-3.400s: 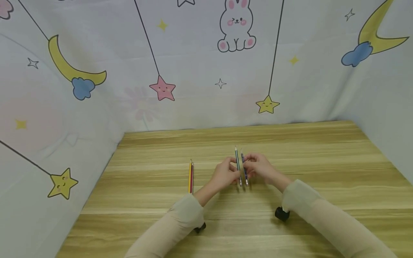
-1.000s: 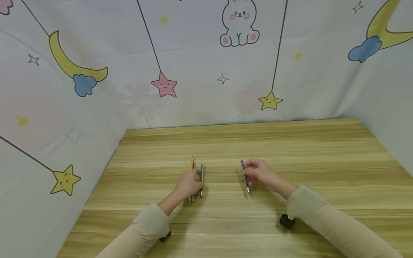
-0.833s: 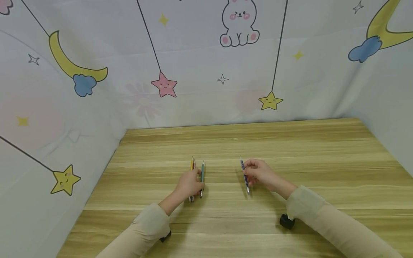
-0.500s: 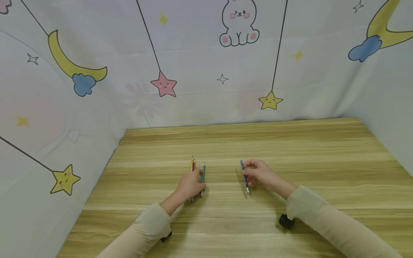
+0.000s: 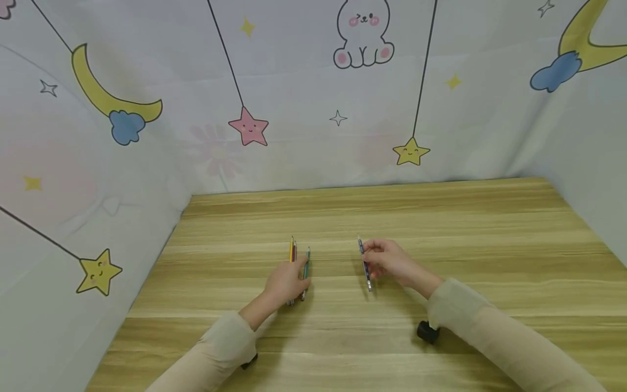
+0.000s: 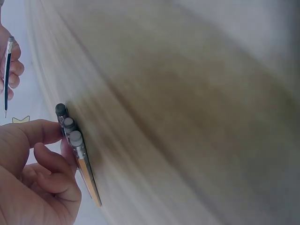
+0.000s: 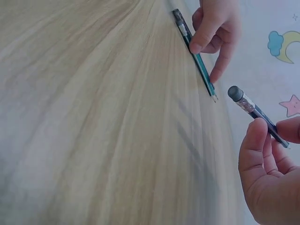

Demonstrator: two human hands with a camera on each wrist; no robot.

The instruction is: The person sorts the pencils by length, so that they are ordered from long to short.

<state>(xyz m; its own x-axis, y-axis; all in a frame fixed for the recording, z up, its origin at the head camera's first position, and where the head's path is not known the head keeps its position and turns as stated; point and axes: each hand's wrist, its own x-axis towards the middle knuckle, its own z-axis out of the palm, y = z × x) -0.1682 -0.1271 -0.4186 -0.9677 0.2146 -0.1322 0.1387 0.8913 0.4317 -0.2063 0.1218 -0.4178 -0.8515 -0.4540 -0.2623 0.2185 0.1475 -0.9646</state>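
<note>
In the head view my left hand (image 5: 284, 280) pinches a green pencil (image 5: 307, 267) low over the table, just right of two pencils lying side by side. One of these is a yellow pencil (image 5: 291, 249), the other a dark red pencil (image 5: 294, 252); my hand covers part of both. The left wrist view shows three eraser ends close together in a row, with my thumb at the farthest. My right hand (image 5: 387, 258) holds a dark blue pencil (image 5: 366, 270) between thumb and fingers, tip pointing away. In the right wrist view this pencil (image 7: 247, 105) is raised above the table.
The wood-grain table (image 5: 333, 337) reaches back to a white cloth backdrop (image 5: 303, 163) printed with stars, moons and a rabbit. Cloth also hangs along both sides. A black wrist device (image 5: 428, 332) sits under my right sleeve (image 5: 455, 305).
My left hand has carried the green pencil leftward, from beside the dark blue one to beside the yellow and dark red pencils. My right hand has lately shifted slightly left, still holding the dark blue pencil.
</note>
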